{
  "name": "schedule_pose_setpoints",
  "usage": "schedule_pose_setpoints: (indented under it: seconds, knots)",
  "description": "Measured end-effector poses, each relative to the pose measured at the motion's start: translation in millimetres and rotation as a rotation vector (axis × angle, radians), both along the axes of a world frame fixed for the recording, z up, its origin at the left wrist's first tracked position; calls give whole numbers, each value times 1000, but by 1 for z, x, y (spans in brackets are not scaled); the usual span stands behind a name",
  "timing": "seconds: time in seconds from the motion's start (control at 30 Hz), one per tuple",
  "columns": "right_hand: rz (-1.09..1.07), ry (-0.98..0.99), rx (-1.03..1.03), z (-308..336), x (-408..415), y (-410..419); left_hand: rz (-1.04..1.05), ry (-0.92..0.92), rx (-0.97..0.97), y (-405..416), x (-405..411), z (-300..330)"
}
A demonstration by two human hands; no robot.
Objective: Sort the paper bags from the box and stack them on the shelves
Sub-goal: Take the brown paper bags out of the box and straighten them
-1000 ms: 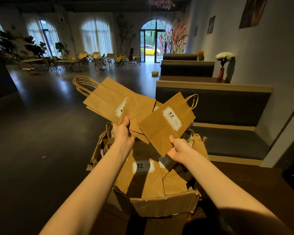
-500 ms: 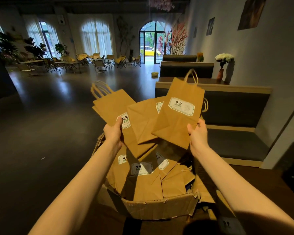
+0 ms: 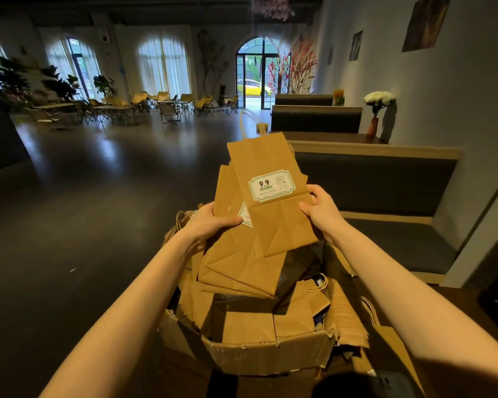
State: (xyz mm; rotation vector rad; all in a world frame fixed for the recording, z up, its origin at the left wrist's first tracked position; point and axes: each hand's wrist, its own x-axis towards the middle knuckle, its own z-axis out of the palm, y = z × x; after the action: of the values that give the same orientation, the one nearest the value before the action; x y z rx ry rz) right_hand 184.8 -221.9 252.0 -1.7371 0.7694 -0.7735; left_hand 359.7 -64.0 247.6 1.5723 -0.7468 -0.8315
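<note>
Your left hand (image 3: 213, 225) pinches the fanned flat brown paper bags (image 3: 242, 259) and your right hand (image 3: 322, 214) the labelled top brown paper bag (image 3: 273, 196); loosely aligned, lower ones may slip into the torn cardboard box (image 3: 270, 354), though your finger hold behind seems hidden.

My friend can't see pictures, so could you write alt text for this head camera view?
Two bare hands, left and right, hold brown paper bags fanned above a torn cardboard box with more bags inside. Beyond lie a dark floor, booth seats and distant chairs.
</note>
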Motion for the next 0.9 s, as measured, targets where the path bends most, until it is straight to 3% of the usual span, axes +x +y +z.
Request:
schedule_pose_setpoints:
  seconds: [0.13, 0.2, 0.27, 0.33, 0.53, 0.7, 0.9]
  knots:
    - [-39, -154, 206, -14, -2, 7, 220, 76, -176, -2, 3, -10]
    - [33, -204, 394, -21, 1, 13, 313, 154, -234, -4, 4, -17]
    - [107, -182, 446, -29, 6, 20, 356, 191, -244, -6, 1, -21]
    - [143, -165, 408, -37, 12, 27, 352, 185, -261, -9, -6, -26]
    - [199, -103, 287, -48, 27, 42, 278, -71, -353, -5, -24, -41]
    - [13, -85, 75, -40, 38, 39, 201, -275, -349, -7, -22, -42]
    - [-25, 136, -84, -58, 37, 48, 200, -398, -254, -8, -18, -71]
